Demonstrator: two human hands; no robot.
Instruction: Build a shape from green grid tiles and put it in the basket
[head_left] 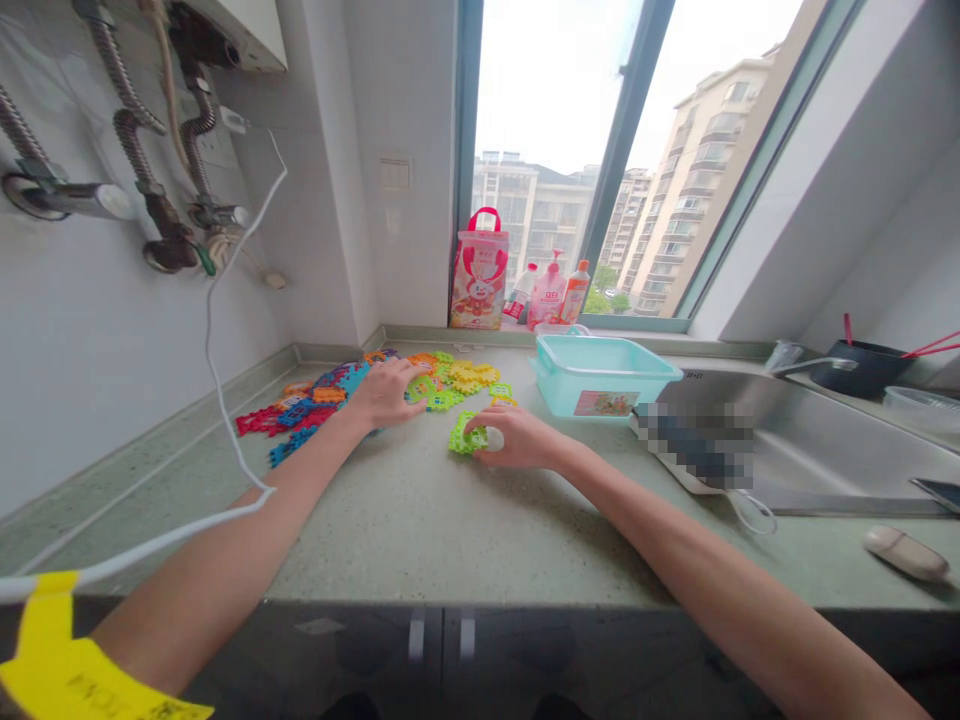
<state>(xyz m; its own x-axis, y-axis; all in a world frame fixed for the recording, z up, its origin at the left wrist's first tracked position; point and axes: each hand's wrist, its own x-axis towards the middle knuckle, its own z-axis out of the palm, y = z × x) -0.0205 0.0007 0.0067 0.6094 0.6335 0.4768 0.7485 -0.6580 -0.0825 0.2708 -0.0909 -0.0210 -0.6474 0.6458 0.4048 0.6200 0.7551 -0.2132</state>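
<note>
Colourful interlocking plastic building pieces point(322, 396) lie in a loose pile on the counter, in red, blue, orange, yellow and green. My left hand point(382, 393) rests over the pile's right part, fingers spread and thumb apart, with no piece visibly gripped. In my right hand point(517, 436), thumb and fingers close around a light-green building piece point(463, 434), low over the bare counter to the right of the pile. Yellow pieces point(472, 375) lie just behind, between the two hands.
A turquoise plastic tub point(600, 365) stands behind my right hand, beside the steel sink point(810, 440). Bottles point(551, 295) and a pink bag point(480, 280) line the windowsill. A white cable point(217, 370) hangs across my left forearm. A computer mouse point(906, 552) lies front right.
</note>
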